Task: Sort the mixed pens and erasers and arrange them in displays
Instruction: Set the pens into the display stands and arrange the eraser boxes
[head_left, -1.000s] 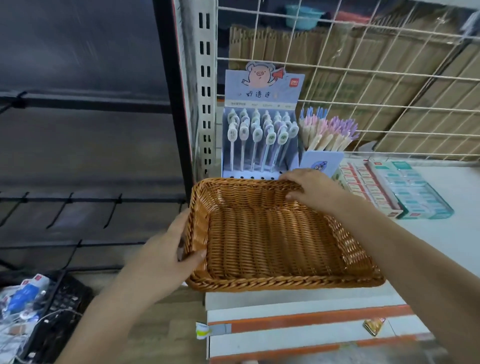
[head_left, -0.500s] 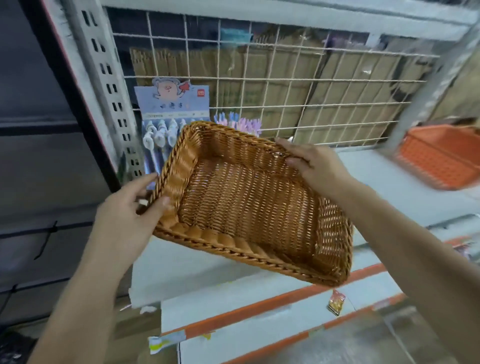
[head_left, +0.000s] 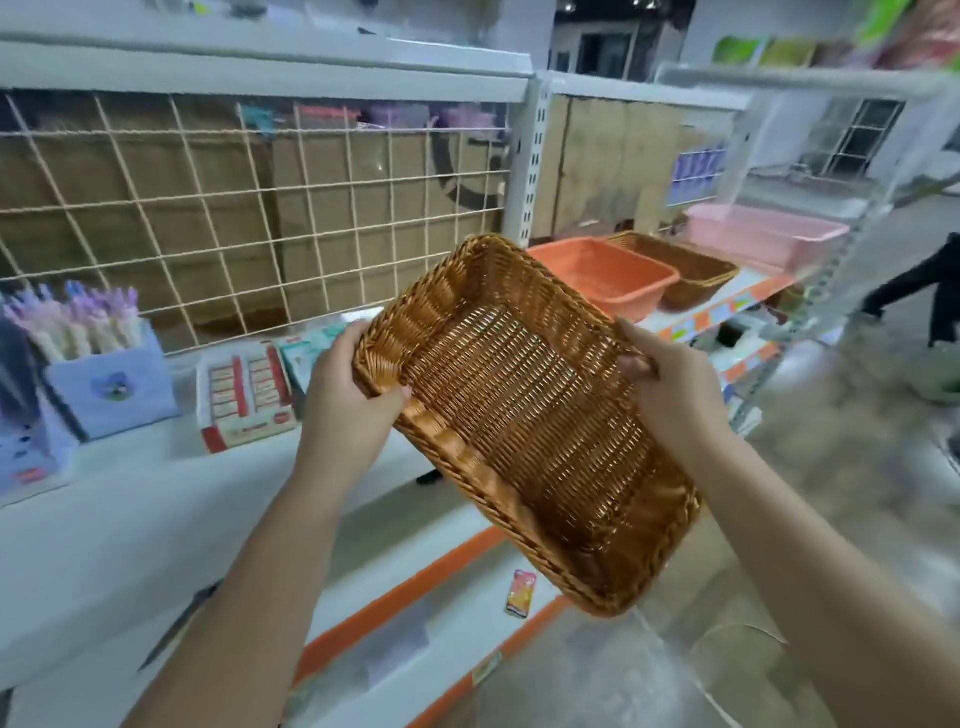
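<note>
Holding the wicker basket (head_left: 524, 415) tilted off the shelf

My left hand (head_left: 353, 400) grips one rim corner, thumb curled inside. My right hand (head_left: 670, 395) pinches the opposite rim. The basket hangs in the air before the white shelf (head_left: 104, 519), its woven bottom showing throughout. On the shelf at left, a blue display box (head_left: 111, 387) holds pastel pens (head_left: 78, 322) upright, near a red-and-white eraser carton (head_left: 244, 395). I cannot make out what the orange tub (head_left: 602, 275) and the pink tub (head_left: 763, 239) hold.
</note>
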